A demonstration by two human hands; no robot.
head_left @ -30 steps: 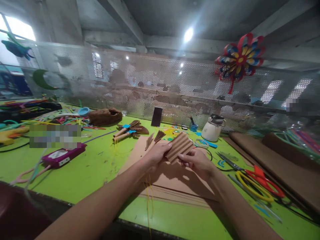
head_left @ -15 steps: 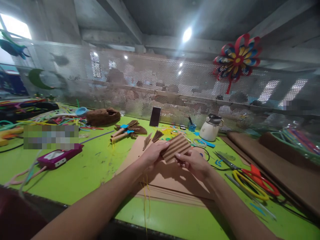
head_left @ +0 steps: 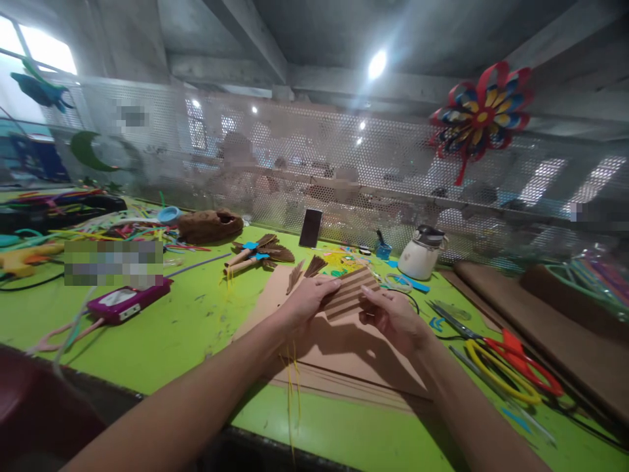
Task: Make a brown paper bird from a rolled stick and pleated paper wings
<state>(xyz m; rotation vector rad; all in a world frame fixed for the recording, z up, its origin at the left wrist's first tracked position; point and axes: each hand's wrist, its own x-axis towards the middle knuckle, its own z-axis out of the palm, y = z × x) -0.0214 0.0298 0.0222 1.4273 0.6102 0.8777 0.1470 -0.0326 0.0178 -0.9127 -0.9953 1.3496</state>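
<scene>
Between my hands is a small striped piece of brown paper [head_left: 350, 298], tilted above a stack of tan cardboard sheets [head_left: 344, 377]. My left hand [head_left: 310, 301] pinches its left edge with thumb and fingers. At the right edge my right hand [head_left: 393, 314] grips it, thumb on top and fingers curled beneath. Just beyond my left hand, folded brown paper fans [head_left: 314, 266] lie on the cardboard. Farther left lie rolled brown paper figures [head_left: 260, 254] with blue pieces and pleated wings. Yellow threads [head_left: 289, 387] hang over the near edge of the sheets.
On the right lie red-handled scissors [head_left: 521, 367] and yellow-handled scissors [head_left: 496, 373]. A white jug [head_left: 419, 254] and a dark upright phone-like slab [head_left: 310, 227] stand at the back. A purple power strip [head_left: 128, 301] and yellow glue gun [head_left: 29, 260] are left. A perforated screen [head_left: 304, 144] rises behind.
The striped paper has tipped to a flatter slant. My right hand has shifted along its right edge, thumb now nearer the upper right. The whole view has swung slightly left.
</scene>
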